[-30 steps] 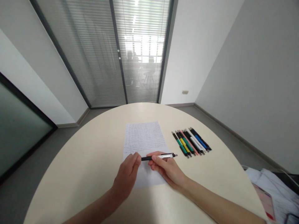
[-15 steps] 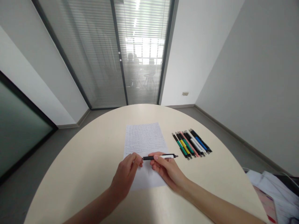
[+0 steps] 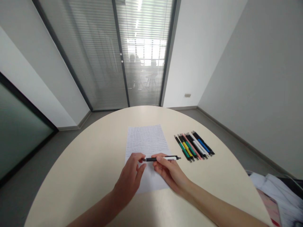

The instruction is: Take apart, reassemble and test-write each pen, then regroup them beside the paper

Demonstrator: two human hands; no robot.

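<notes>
A black and white pen (image 3: pixel 171 158) lies sideways over the lower part of the paper, its metal tip pointing left. My right hand (image 3: pixel 169 171) is closed around its middle between thumb and fingers. At the tip end is my left hand (image 3: pixel 131 171), its thumb spread away from the bent fingers. Those fingertips are right by the tip; whether they touch it I cannot tell. Beneath both hands rests a sheet of paper (image 3: pixel 148 138), covered with handwritten lines on its upper part and blank lower down.
Several pens (image 3: pixel 194 145) in green, yellow, pink, white, blue and black lie in a slanted row right of the paper. All this is on a round pale table (image 3: pixel 94 157). Loose papers (image 3: pixel 281 195) are beyond its right edge. A glass partition with blinds (image 3: pixel 101 63) stands behind.
My left thumb has come away from the fingers and dropped lower, uncovering the pen's metal tip. My right hand and the pen have hardly moved.
</notes>
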